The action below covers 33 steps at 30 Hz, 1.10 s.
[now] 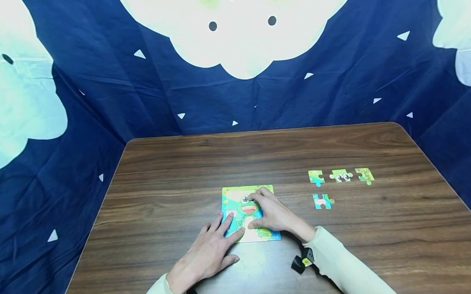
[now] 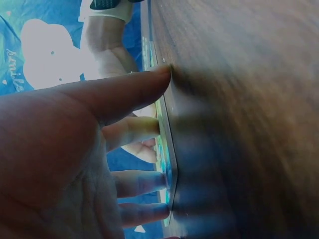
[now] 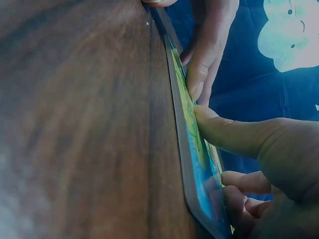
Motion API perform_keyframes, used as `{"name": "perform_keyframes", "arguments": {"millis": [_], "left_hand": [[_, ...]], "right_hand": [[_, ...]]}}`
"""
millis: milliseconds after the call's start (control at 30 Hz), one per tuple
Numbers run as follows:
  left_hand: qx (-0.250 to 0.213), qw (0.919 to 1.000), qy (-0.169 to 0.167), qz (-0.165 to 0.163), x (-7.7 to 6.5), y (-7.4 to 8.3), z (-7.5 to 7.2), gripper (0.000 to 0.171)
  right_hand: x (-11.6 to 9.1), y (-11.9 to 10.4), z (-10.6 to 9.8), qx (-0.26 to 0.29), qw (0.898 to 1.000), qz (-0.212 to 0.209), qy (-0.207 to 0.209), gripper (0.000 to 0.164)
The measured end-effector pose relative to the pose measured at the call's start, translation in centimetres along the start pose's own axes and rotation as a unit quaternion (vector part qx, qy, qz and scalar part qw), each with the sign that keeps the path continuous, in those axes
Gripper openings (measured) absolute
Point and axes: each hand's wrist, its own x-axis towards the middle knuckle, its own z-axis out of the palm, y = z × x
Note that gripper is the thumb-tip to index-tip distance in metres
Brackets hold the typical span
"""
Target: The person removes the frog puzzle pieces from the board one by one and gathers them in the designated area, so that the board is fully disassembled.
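A square frog puzzle board (image 1: pixel 230 194) lies flat on the table. My left hand (image 1: pixel 206 254) rests across its lower left with straight, spread fingers; in the left wrist view those fingertips reach the board edge (image 2: pixel 172 172), and the thumb is beside it, off the board. My right hand (image 1: pixel 277 214) arches over the right side of the picture. Its thumb (image 3: pixel 224 130) touches the lower part, while the bent fingers touch near the frog's eyes, a gap between them and the thumb. The palm covers part of the picture.
Several loose puzzle pieces lie right of the board: a corner-like piece (image 1: pixel 316 177), one with eyes (image 1: pixel 341 176), a green one (image 1: pixel 365 175), and a pink-and-blue one (image 1: pixel 323 201) below. The wooden table (image 1: pixel 162 181) ends at a blue curtain (image 1: pixel 218 108).
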Motion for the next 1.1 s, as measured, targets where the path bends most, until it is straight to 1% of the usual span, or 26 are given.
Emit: {"name": "perform_keyframes", "arguments": {"millis": [133,500,933,1100], "left_hand": [[-0.003,1.0,-0.004,-0.002,0.06,0.0,-0.02,0.059],[0.001,1.0,0.002,0.0,0.02,-0.06,0.05,0.059],[0.003,1.0,0.0,0.001,0.0,-0.09,0.07,0.059],[0.007,1.0,0.004,0.002,-0.03,-0.12,0.1,0.059]], "right_hand": [[0.06,-0.09,-0.01,0.017,1.0,0.007,0.003,0.07],[-0.01,-0.17,0.17,0.029,0.999,0.002,0.018,0.067],[-0.14,-0.7,-0.06,0.018,1.0,0.002,0.016,0.07],[-0.15,-0.85,-0.05,-0.004,1.0,-0.017,0.015,0.074]]}}
